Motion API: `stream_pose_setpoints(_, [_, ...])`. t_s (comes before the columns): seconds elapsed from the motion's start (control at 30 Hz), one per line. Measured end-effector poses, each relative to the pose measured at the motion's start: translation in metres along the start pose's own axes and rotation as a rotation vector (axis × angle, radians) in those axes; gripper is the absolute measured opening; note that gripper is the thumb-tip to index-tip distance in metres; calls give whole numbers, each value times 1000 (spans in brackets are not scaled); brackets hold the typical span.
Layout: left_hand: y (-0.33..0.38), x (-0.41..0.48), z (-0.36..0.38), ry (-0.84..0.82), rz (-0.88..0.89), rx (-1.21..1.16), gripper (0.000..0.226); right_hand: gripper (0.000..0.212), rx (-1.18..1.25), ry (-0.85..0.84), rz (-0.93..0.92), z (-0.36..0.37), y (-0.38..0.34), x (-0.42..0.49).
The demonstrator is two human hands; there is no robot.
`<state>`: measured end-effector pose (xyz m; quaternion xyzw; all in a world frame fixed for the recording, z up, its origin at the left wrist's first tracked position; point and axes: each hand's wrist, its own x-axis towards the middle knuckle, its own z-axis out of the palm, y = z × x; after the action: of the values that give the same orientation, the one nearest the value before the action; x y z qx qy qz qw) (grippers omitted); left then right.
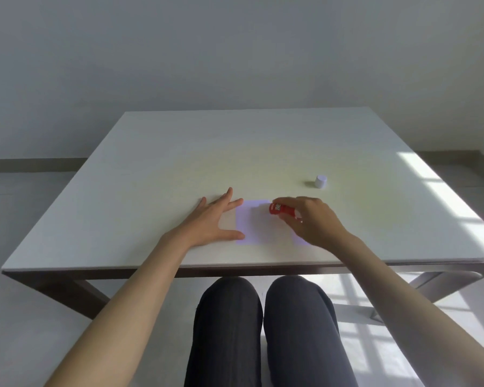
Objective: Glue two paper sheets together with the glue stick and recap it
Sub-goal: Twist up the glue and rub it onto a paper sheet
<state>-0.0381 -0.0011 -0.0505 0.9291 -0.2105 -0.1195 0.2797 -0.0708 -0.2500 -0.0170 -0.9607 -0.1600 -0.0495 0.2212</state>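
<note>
We press our left hand flat, fingers spread, on the paper's left edge near the table's front edge — our right hand clamps the glue stick over it. The cap stands apart, toward the right edge.

One table carries everything that can be counted here. On it lie one pale lilac paper sheet that can be made out (whether a second sheet lies under or beside it cannot be told), one red glue stick and one white cap standing apart from it. Two hands are over the table, the left hand and the right hand, and two knees in dark trousers show below the table's near edge.
</note>
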Motion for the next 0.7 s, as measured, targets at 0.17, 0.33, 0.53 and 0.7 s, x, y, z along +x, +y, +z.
stream_pose_setpoints(0.17, [-3, 0, 1, 31, -5, 6, 89, 26, 143, -257, -183, -1, -12, -24])
stream_pose_setpoints(0.33, [-2, 0, 3, 11, 9, 10, 84, 26, 98, -1, 51, -7, 9, -14])
stream_pose_setpoints(0.53, [-3, 0, 1, 5, 12, 35, 84, 23, 203, -228, -75, -13, 6, -23])
stream_pose_setpoints(0.7, [-3, -1, 4, -1, 23, 41, 85, 26, 140, -62, -9, -1, 6, -7])
